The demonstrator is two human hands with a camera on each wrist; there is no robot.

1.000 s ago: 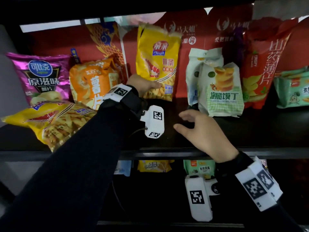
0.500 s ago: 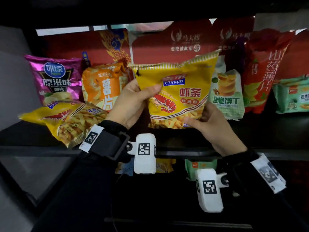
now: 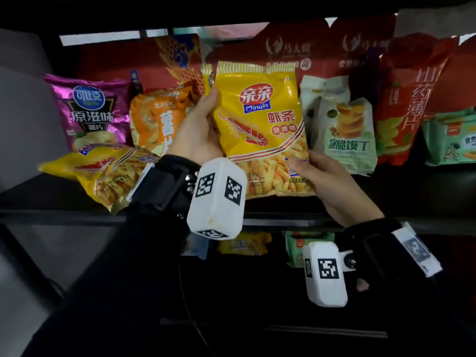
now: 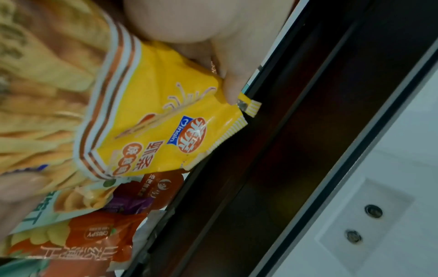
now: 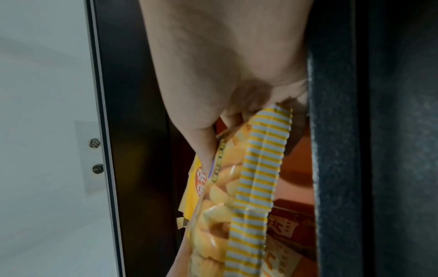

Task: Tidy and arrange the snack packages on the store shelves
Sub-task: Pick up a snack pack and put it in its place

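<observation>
Shrimp-stick bag [image 3: 260, 130] between both hands' fingers [image 3: 300, 164].

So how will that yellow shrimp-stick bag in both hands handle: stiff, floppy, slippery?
The yellow shrimp-stick bag looks puffed, so probably light and springy rather than limp. Its glossy film may slip, which fits left hand and right hand gripping opposite edges. The sticks pictured are probably brittle.

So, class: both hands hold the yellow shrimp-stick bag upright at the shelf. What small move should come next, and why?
Probably set the shrimp-stick bag down standing in the gap between the orange chip bag and the green-and-white bag. The left hand and right hand already hold it upright, facing out.
</observation>
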